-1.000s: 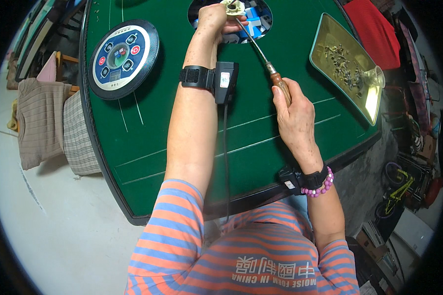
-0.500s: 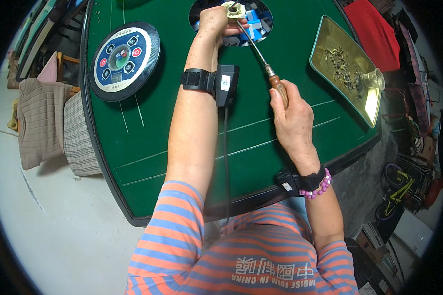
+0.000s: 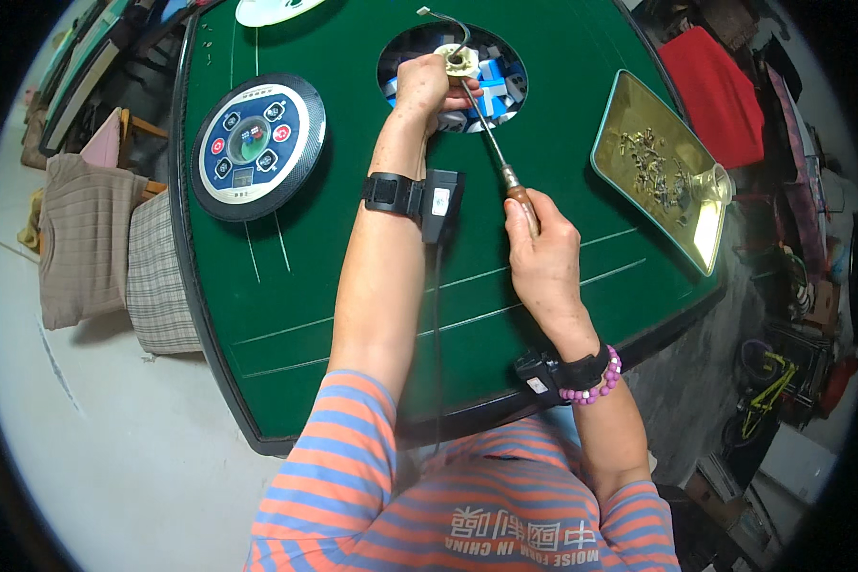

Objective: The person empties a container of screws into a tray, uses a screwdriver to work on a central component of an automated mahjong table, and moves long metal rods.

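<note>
My right hand is closed around the wooden handle of a long screwdriver. Its shaft slants up and left to a cream plastic ring-shaped fitting; whether the tip touches it is too small to tell. My left hand grips this fitting over the round opening in the green table, some fingers reaching underneath. A dark cable comes up out of the fitting's centre and ends in a small white plug. Blue-and-white mahjong tiles lie inside the opening.
On the green table a round control panel with buttons and a dice dome lies left. A yellowish tray at right holds many screws and a small clear cup. A white disc shows at the far edge; red cloth lies beyond the tray.
The view has shifted, so the table and both hands sit lower in it. More of the cable and plug now shows. Both hands keep their holds.
</note>
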Demonstrator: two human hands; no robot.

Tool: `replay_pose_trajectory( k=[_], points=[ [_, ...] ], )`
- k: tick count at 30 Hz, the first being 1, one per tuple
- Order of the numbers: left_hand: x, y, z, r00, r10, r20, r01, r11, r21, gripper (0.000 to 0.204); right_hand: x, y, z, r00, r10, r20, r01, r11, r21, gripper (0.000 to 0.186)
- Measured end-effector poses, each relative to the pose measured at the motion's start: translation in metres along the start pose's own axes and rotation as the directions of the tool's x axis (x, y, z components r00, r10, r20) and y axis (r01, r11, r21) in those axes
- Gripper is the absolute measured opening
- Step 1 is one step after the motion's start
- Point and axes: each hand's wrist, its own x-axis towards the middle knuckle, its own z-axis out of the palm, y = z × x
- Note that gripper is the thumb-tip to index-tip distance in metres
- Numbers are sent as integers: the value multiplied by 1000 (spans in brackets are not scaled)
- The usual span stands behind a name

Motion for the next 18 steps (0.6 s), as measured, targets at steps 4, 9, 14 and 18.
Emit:
replay_pose_trajectory(
  k=[4,9,14,18],
  points=[
    [-4,3,2,1000,19,-10,-19,1000,24,37,7,9,-7,922,247,298,-382,701,602,30],
    [-4,2,-1,1000,-4,-4,4,1000,3,37,13,24,-14,625,-75,777,-715,-453,532,37],
    [-1,3,-1,1000,0,-1,0,1000,-27,36,19,27,-26,727,141,672,-683,44,729,36],
    [-1,2,-1,1000,-13,-25,13,1000,-13,38,20,12,-13,947,-293,-131,247,926,-287,31]
  ],
)
